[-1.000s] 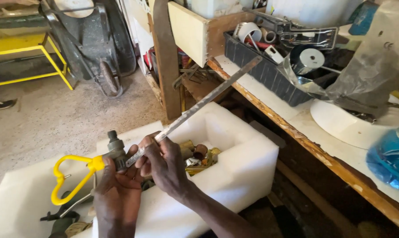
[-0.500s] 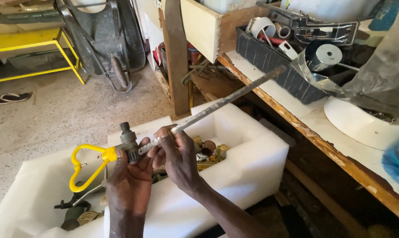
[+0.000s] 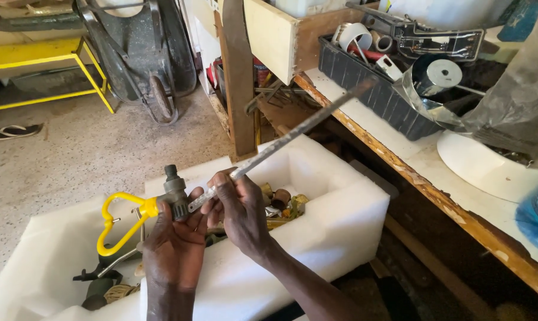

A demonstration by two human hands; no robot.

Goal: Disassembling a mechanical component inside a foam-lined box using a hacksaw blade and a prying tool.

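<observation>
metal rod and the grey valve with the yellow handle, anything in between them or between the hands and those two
Nothing visible does. The left hand grips the grey valve directly, and the right hand pinches the metal rod near its lower end. The rod's tip sits right at the valve body, with no other object between them.

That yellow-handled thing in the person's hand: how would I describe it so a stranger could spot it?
Find the white foam box on the floor beside the workbench. Above it, the left hand holds a grey valve. Only it carries a bright yellow heart-shaped loop handle.
</observation>
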